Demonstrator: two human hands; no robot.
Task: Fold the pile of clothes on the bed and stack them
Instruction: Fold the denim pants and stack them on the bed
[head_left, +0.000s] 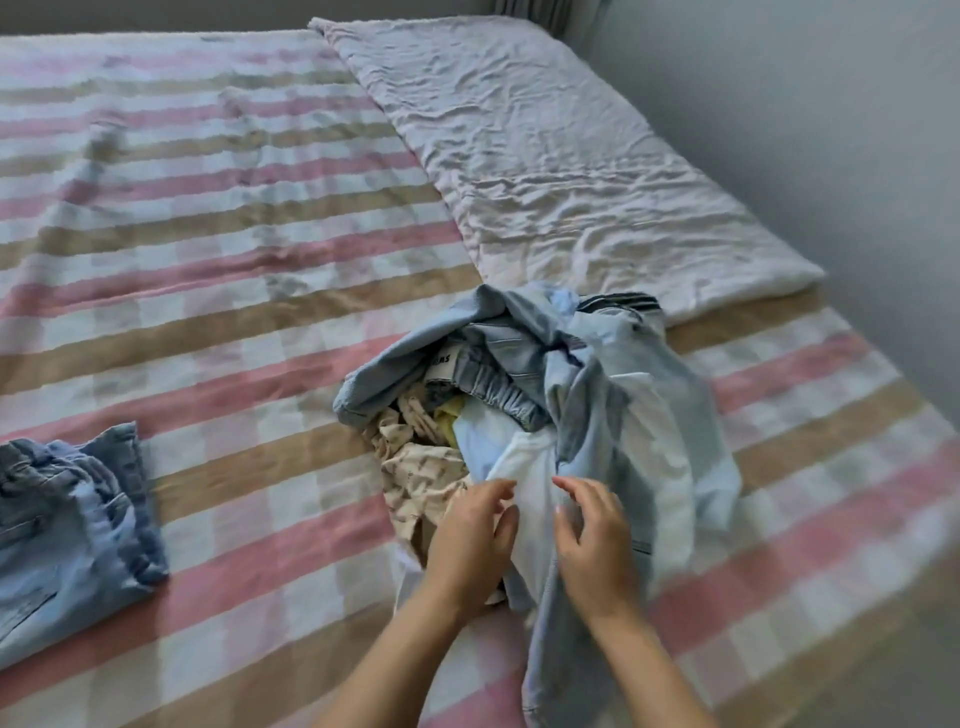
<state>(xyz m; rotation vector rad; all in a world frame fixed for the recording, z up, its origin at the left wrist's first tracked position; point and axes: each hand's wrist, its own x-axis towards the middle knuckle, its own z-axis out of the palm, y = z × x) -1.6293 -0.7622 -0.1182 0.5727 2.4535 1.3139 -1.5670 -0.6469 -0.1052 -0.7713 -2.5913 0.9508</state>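
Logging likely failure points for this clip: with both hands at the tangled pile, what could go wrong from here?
Pulling the white garment may drag the light denim piece tangled with it, scattering the pile. That denim's leg trails toward the near edge of the bed and might slide off.

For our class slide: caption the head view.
Left hand and right hand touch the pile; folded jeans lie apart on the bed.

Crumpled clothes pile (540, 395), folded jeans (72, 519) left
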